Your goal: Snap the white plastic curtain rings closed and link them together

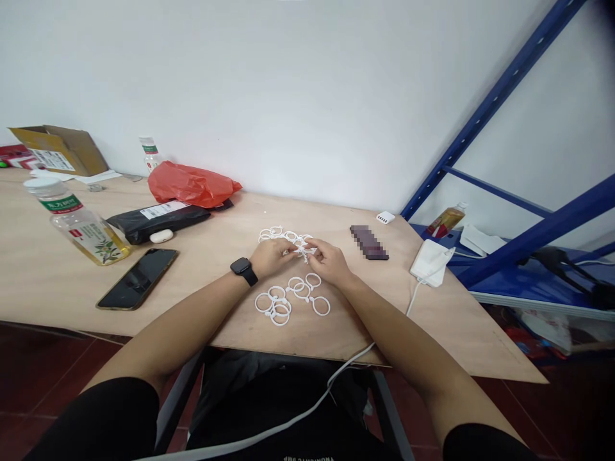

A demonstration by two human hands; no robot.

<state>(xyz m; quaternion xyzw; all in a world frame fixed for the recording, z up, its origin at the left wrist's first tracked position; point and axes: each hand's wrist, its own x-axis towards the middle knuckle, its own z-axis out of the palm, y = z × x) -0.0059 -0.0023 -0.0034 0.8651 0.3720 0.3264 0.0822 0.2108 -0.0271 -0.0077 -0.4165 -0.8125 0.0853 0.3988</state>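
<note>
My left hand (271,256) and my right hand (329,261) meet over the middle of the wooden table (48,282), fingers pinched together on a small white plastic ring (303,251) held between them. A black smartwatch (243,269) is on my left wrist. Just beyond my fingers lies a pile of white rings (281,235). Nearer to me, below my hands, several more white rings (288,299) lie flat on the table.
A dark phone (138,279) and a tea bottle (81,224) lie at the left, with a black parcel (156,221) and red bag (189,184) behind. Another phone (369,242), a white charger (430,261) with cable, and blue shelving (528,237) are at the right.
</note>
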